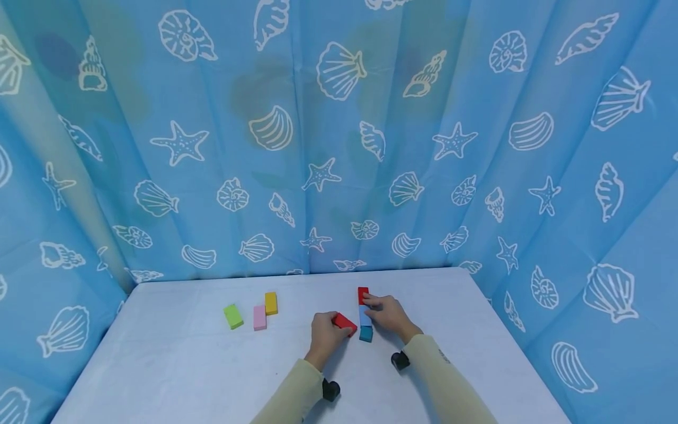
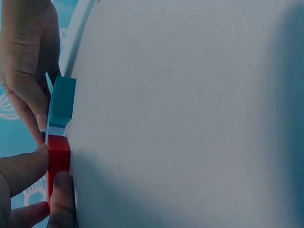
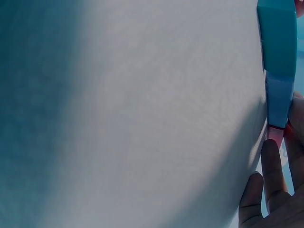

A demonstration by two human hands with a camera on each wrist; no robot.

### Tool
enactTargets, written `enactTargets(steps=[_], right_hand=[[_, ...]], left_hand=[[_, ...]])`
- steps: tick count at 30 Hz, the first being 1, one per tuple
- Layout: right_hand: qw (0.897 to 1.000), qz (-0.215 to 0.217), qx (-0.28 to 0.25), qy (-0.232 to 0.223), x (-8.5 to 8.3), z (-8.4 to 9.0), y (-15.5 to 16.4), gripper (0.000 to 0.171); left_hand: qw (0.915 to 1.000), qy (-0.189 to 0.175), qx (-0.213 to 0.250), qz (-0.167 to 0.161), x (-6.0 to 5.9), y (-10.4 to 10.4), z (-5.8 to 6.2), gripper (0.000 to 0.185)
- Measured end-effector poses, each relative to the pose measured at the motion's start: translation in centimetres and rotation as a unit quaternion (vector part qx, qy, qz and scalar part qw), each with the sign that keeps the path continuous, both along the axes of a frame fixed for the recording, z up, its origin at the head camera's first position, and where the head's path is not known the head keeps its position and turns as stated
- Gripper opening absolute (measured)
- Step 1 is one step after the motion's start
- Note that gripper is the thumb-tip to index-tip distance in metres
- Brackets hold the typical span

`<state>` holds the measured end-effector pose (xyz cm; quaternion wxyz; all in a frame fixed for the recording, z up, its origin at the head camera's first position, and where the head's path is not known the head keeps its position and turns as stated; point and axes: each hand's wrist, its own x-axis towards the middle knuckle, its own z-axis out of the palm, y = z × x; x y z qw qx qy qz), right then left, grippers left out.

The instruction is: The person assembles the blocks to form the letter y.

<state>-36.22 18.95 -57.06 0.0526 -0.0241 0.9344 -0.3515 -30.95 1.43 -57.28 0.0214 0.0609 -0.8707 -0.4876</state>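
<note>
My left hand pinches a red block between thumb and fingers, just left of a row of blocks. In the left wrist view this red block sits low over the white surface, overlapping the near part of the row. From far to near, the row has another red block, a light blue block and a teal block. My right hand comes from the right with extended fingers at the far red and light blue blocks. In the right wrist view its fingers reach the red end.
A green block, a pink block and a yellow block lie on the left half of the white table. A blue curtain with white shell prints hangs behind and beside the table.
</note>
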Motion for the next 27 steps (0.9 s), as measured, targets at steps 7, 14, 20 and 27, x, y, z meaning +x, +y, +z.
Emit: enactTargets(steps=[7,14,20,27], right_hand=[[1.000,0.008,-0.008,0.005,0.09,0.09,0.08,0.041],[1.000,0.012,-0.009,0.017,-0.36,-0.21,0.23,0.040],[1.000,0.015,-0.008,0.019,-0.63,-0.37,0.25,0.040],[1.000,0.008,-0.019,0.008,-0.56,-0.59,0.13,0.038]], left_hand=[[0.9999,0.003,-0.010,-0.004,0.09,0.33,0.22,0.054],[0.9996,0.019,-0.017,-0.016,-0.07,0.35,0.23,0.051],[0.9997,0.011,-0.015,-0.017,-0.10,0.47,0.32,0.050],[0.9996,0.013,-0.016,-0.017,0.02,0.69,0.20,0.048]])
